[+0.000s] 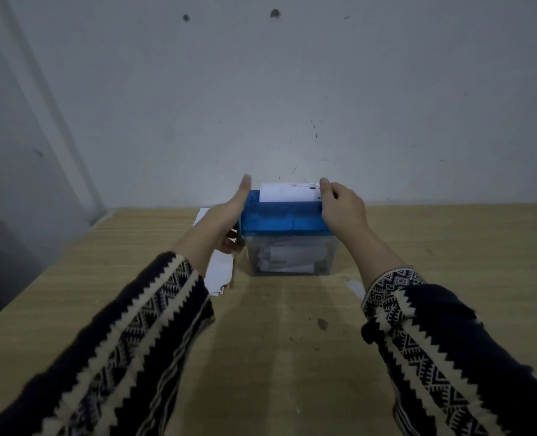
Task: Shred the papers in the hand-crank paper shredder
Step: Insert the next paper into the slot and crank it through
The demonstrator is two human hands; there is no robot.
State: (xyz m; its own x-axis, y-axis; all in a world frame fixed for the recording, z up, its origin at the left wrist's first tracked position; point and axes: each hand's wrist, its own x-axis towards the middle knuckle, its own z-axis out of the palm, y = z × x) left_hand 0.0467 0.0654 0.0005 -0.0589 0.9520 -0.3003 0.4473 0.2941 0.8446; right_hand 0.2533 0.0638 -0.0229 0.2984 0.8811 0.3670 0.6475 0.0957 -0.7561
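The hand-crank shredder (pixel 281 217) has a blue top on a clear bin (pixel 292 256) that holds white shreds, and it stands at the table's far middle. A white sheet of paper (pixel 287 192) stands upright in its slot. My left hand (pixel 221 220) lies against the shredder's left side with fingers straight and pointing up, slightly blurred. The crank arm (pixel 234 272) hangs down beside that hand. My right hand (pixel 342 207) grips the right end of the blue top, its thumb up beside the paper's right edge.
A pile of white papers (pixel 220 275) lies on the wooden table (pixel 279 341) left of the shredder, partly under my left forearm. A small paper scrap (pixel 355 287) lies near my right wrist. A grey wall rises just behind the table.
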